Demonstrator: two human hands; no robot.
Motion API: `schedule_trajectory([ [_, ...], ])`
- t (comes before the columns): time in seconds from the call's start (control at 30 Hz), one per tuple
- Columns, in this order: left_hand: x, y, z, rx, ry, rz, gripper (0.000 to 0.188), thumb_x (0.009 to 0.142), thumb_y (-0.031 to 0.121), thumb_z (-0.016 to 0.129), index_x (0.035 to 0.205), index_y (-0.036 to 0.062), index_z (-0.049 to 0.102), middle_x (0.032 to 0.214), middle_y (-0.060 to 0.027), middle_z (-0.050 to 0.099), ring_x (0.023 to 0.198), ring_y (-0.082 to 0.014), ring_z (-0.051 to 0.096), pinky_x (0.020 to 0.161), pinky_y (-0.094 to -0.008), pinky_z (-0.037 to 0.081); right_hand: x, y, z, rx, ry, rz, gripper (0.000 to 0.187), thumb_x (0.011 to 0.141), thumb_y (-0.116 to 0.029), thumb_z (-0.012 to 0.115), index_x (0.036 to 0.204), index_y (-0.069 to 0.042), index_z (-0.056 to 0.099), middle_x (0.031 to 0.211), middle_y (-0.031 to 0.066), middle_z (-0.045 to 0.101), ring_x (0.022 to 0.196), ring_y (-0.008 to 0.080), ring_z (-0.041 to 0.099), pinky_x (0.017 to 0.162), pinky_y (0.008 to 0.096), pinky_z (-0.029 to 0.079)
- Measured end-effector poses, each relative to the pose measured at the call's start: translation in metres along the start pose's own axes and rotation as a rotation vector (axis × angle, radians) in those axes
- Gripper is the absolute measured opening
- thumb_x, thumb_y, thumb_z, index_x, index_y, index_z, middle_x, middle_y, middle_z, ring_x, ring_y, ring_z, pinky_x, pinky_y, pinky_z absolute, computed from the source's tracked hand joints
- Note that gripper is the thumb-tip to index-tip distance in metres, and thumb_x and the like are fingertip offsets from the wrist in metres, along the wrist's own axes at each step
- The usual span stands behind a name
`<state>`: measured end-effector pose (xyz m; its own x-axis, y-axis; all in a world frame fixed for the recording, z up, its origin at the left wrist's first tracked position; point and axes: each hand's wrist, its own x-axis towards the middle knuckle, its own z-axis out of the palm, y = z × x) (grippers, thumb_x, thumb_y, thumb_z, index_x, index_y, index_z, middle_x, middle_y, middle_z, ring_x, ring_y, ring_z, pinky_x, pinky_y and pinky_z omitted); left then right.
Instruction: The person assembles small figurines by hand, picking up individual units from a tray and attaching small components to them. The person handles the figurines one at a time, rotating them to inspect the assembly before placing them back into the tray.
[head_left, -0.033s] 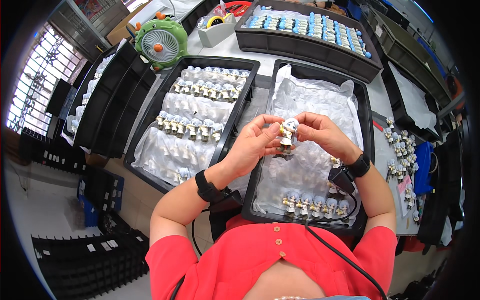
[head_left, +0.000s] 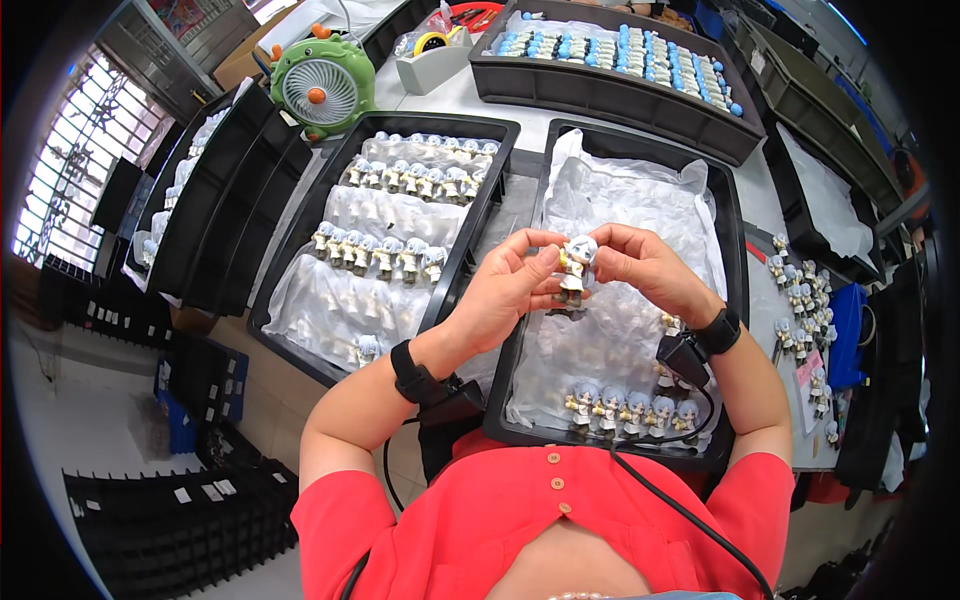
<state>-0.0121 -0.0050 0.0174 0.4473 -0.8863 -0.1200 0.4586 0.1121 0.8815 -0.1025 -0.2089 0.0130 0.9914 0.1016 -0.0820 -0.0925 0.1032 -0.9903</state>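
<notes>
Holding a small pale-haired figurine directly between the partly curled left hand, bracing its body, and the nearly closed right hand, pinching beside its head, neither nearer, and pointing its long axis head-first toward the far edge of the white-lined black tray, above the left side.

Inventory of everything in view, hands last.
Small toy figurine: one, pale-blue hair, white outfit, centre.
Similar figurines: many, same colours, centre rows, right cluster.
Lined rectangular plastic trays: two, black, centre.
Rectangular plastic tray of blue-and-white pieces: one, grey-brown, back.
Animal-shaped fan: one, green, back left.
Tape dispenser: one, grey, right of fan.
Stacked crates: several, black, lower left.
Plastic bin: one, blue, right.
Button-front shirt: one, red, bottom.
Wristbands: two, black, one per wrist.
Left hand: one, bare, on figurine.
Right hand: one, bare, on figurine.
</notes>
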Motion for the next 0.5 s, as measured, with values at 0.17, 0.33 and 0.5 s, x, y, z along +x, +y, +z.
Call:
schedule_trajectory([
  [0.17, 0.001, -0.002, -0.003, -0.125, 0.026, 0.01, 0.033, 0.098, 0.029, 0.042, 0.123, 0.0069, 0.043, 0.114, -0.0115, 0.058, 0.1, -0.0234, 0.062, 0.083, -0.0351, 0.051, -0.002, -0.003, 0.005, -0.012, 0.026, -0.041, 0.033, 0.088, -0.026, 0.064, 0.111, -0.004, 0.058, 0.1, 0.0007, 0.06, 0.087, 0.0079, 0.054, 0.081, 0.0248, 0.045],
  [0.33, 0.006, -0.008, -0.006, -0.277, 0.054, -0.023, 0.041, 0.099, 0.04, 0.035, 0.122, 0.0066, 0.044, 0.113, -0.0095, 0.056, 0.096, -0.0181, 0.059, 0.08, -0.0315, 0.049, 0.002, 0.003, 0.013, -0.236, 0.053, -0.168, 0.035, 0.084, -0.025, 0.068, 0.113, -0.007, 0.059, 0.108, 0.0016, 0.057, 0.097, 0.0111, 0.052, 0.083, 0.0271, 0.045],
  [0.5, 0.006, -0.009, -0.013, -0.355, -0.014, -0.051, 0.052, 0.097, 0.051, 0.032, 0.119, 0.0071, 0.046, 0.109, -0.0083, 0.056, 0.089, -0.0148, 0.058, 0.074, -0.0279, 0.048, -0.003, -0.006, 0.023, -0.395, 0.046, -0.262, 0.042, 0.08, -0.024, 0.07, 0.118, -0.012, 0.058, 0.117, 0.0038, 0.053, 0.103, 0.0149, 0.051, 0.085, 0.0304, 0.045],
])
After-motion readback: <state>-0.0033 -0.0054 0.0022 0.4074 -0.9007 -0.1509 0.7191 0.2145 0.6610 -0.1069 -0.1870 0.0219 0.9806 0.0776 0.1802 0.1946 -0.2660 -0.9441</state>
